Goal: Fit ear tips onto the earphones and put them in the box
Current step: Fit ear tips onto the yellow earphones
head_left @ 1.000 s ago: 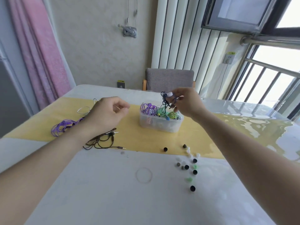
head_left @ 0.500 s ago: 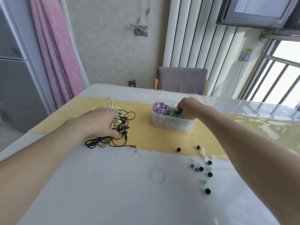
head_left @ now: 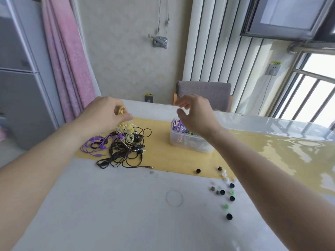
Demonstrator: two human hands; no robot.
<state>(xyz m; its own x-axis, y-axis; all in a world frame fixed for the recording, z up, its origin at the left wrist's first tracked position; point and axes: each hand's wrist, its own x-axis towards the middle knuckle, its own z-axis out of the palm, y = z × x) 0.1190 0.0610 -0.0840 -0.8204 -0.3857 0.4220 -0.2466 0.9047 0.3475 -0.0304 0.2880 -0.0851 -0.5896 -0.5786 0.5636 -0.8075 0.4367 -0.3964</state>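
In the head view, yellow earphones [head_left: 125, 126] are pinched in the curled fingers of the left hand [head_left: 103, 115] and lifted from the tangled pile [head_left: 123, 147]. The right hand [head_left: 195, 113] is held loosely open, empty, above the box [head_left: 190, 143]. The cords are judged light and limp (snagging likely); the earbud housing is best gripped. Ear tips [head_left: 229, 193] lie scattered nearby; the box's contents are partly hidden.
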